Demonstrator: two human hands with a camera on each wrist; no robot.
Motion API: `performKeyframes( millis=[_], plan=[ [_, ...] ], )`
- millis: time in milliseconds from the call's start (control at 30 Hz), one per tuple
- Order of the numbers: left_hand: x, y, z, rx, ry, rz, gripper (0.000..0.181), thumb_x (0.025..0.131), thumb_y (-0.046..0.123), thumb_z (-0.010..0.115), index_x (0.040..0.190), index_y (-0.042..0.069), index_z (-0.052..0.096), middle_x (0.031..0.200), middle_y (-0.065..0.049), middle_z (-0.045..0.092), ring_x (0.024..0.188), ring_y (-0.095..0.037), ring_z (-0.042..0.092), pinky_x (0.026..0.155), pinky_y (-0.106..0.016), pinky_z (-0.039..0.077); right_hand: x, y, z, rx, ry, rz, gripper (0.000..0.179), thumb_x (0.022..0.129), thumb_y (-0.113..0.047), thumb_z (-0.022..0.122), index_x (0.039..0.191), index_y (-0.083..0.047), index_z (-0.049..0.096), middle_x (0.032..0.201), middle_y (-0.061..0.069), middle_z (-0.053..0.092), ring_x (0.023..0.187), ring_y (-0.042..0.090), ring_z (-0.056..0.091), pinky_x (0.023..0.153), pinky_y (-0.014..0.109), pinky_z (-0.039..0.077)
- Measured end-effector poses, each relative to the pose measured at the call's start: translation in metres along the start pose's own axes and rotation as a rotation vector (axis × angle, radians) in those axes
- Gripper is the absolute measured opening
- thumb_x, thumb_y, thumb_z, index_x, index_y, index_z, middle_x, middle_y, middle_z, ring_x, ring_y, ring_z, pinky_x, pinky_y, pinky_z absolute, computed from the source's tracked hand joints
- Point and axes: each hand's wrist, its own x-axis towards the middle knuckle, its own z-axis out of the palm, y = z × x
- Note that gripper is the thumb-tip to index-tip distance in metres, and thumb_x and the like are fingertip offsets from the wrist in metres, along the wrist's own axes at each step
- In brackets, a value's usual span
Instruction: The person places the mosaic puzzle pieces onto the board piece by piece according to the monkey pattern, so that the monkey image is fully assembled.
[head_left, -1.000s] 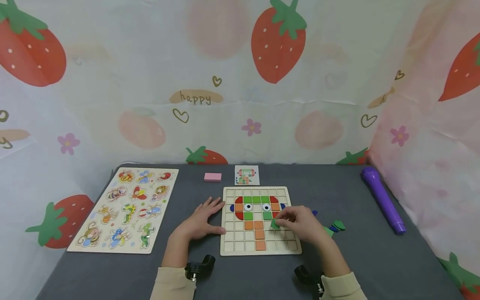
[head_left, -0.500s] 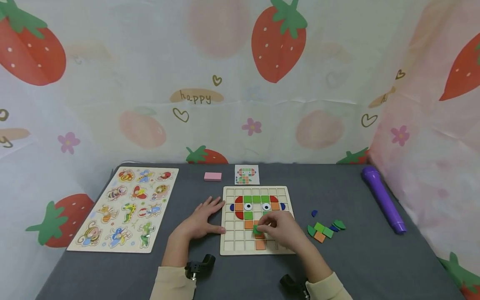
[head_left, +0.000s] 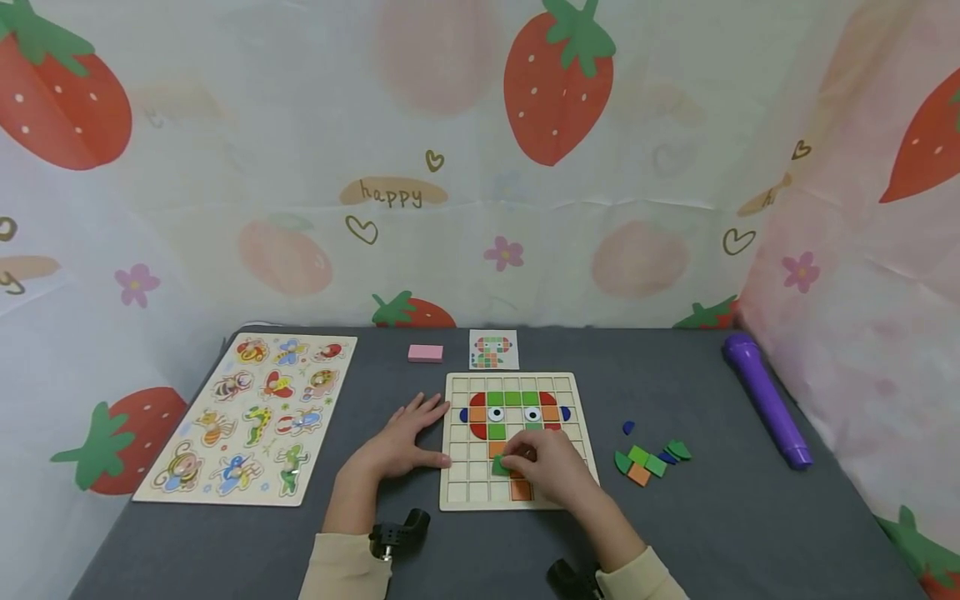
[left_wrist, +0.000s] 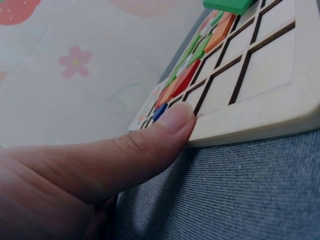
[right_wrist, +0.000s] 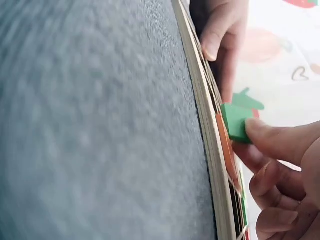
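Observation:
A square wooden grid board [head_left: 466,499] lies on the table, with red, green, orange and blue tiles and two eye tiles set in its cells. My right hand [head_left: 553,468] pinches a green tile [right_wrist: 235,122] between thumb and fingers, over the lower middle of the grid beside the orange tiles [head_left: 521,491]. In the left wrist view the green tile [left_wrist: 230,5] shows at the top edge, above the board. My left hand [head_left: 400,442] lies spread at the board's left edge, its thumb [left_wrist: 177,117] touching the rim. The right hand hides some cells.
Loose green, orange and blue tiles [head_left: 638,456] lie right of the board. Behind it are a pattern card [head_left: 511,364] and a pink block [head_left: 425,354]. An insect picture board [head_left: 289,500] lies left; a purple tube [head_left: 767,404] lies far right.
My right hand has moved left across the board with the green tile, from its right part to the lower middle, uncovering the loose tiles. The left hand has stayed put.

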Motion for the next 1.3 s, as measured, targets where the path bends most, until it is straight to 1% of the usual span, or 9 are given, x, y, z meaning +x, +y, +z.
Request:
performKeyframes(
  millis=[233,367,433,533,633,767,933,1133,1300],
  plan=[
    [0.0,0.0,-0.001,0.002,0.001,-0.009,0.092,0.081,0.043,0.083,0.158,0.022,0.037,0.168,-0.004,0.024,0.157,-0.036,0.006,0.122,-0.066,0.013,0.0,-0.006,0.005,-0.135,0.001,-0.043,0.005,0.087,-0.024,0.08,0.089,-0.019,0.08,0.083,-0.011,0.071,0.074,0.005,0.059,0.07,0.028,0.052],
    [0.001,0.0,-0.001,0.003,0.001,-0.015,0.093,0.081,0.044,0.083,0.158,0.023,0.037,0.169,-0.003,0.023,0.157,-0.036,0.006,0.122,-0.066,0.013,0.001,-0.007,0.007,-0.201,0.018,-0.066,0.004,0.086,-0.022,0.081,0.089,-0.02,0.082,0.083,-0.01,0.07,0.076,0.005,0.058,0.069,0.027,0.052],
    [0.001,-0.001,0.0,0.0,0.002,-0.017,0.093,0.08,0.044,0.083,0.158,0.023,0.037,0.169,-0.003,0.023,0.157,-0.036,0.006,0.122,-0.066,0.013,0.002,-0.006,0.006,-0.204,0.011,-0.062,0.004,0.086,-0.024,0.081,0.089,-0.02,0.081,0.082,-0.011,0.069,0.074,0.005,0.056,0.067,0.025,0.05],
    [0.001,-0.002,0.0,0.003,0.004,-0.017,0.093,0.08,0.044,0.083,0.158,0.023,0.037,0.169,-0.003,0.023,0.158,-0.034,0.006,0.123,-0.065,0.012,0.003,-0.003,0.001,-0.164,-0.002,-0.042,0.005,0.087,-0.024,0.08,0.09,-0.019,0.081,0.08,-0.012,0.068,0.069,0.006,0.055,0.062,0.024,0.048],
    [0.002,-0.003,0.0,0.003,0.005,-0.011,0.093,0.08,0.044,0.083,0.158,0.023,0.037,0.169,-0.003,0.023,0.158,-0.033,0.005,0.123,-0.064,0.012,0.001,0.003,-0.011,-0.095,0.009,0.009,0.004,0.088,-0.022,0.079,0.091,-0.019,0.079,0.079,-0.012,0.067,0.066,0.009,0.055,0.057,0.026,0.046],
    [0.002,-0.004,0.001,-0.003,0.004,-0.004,0.093,0.08,0.044,0.083,0.158,0.023,0.037,0.169,-0.003,0.023,0.158,-0.034,0.005,0.123,-0.064,0.012,-0.002,0.014,-0.031,-0.038,0.053,0.077,0.004,0.088,-0.02,0.079,0.092,-0.019,0.079,0.081,-0.009,0.067,0.068,0.012,0.054,0.059,0.028,0.047],
    [0.002,-0.004,0.001,-0.004,0.004,-0.007,0.093,0.08,0.044,0.084,0.158,0.023,0.037,0.168,-0.003,0.024,0.158,-0.034,0.006,0.123,-0.065,0.012,-0.008,0.029,-0.055,-0.043,0.077,0.122,0.003,0.089,-0.018,0.078,0.092,-0.018,0.078,0.084,-0.006,0.069,0.071,0.012,0.056,0.061,0.029,0.048],
    [0.001,-0.003,0.002,-0.007,0.001,-0.012,0.093,0.08,0.043,0.083,0.158,0.023,0.037,0.168,-0.003,0.023,0.158,-0.034,0.006,0.123,-0.064,0.011,-0.019,0.048,-0.083,-0.032,0.052,0.165,0.008,0.09,-0.019,0.077,0.096,-0.014,0.077,0.087,-0.002,0.071,0.076,0.013,0.061,0.065,0.032,0.052],
    [0.002,-0.004,0.001,-0.001,0.003,0.006,0.094,0.08,0.043,0.084,0.158,0.022,0.036,0.168,-0.004,0.023,0.158,-0.035,0.006,0.122,-0.065,0.013,-0.03,0.065,-0.107,-0.029,0.032,0.208,0.018,0.087,-0.021,0.08,0.102,-0.011,0.077,0.092,-0.001,0.073,0.081,0.014,0.065,0.07,0.034,0.054]
  ],
)
